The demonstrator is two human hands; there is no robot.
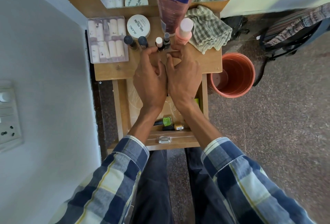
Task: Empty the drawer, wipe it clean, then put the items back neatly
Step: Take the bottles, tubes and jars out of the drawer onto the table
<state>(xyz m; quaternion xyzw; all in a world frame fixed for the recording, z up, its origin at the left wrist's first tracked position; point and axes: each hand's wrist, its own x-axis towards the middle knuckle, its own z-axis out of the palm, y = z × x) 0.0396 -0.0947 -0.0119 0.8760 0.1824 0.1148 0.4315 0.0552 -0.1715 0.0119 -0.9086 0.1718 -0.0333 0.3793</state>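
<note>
The wooden drawer [116, 102] stands pulled open under the tabletop [114, 71], lined with pale paper. At its near end lie a green nail polish bottle [166, 121] and a small yellow bottle [178, 127]; a lime item [196, 100] shows by its right wall. Both hands reach over the drawer onto the tabletop. My left hand [150, 75] curls its fingertips round the base of a white-capped bottle [159, 41]. My right hand [184, 70] has its fingers curled beside a grey-capped bottle [167, 40]; its grip is partly hidden.
On the tabletop stand a clear box of tubes [107, 39], a white round jar [138, 26], two black-capped bottles [128, 41], a pink tube [173, 5], a pink bottle [184, 30] and a checked cloth [209, 29]. An orange bucket [234, 75] sits on the floor to the right.
</note>
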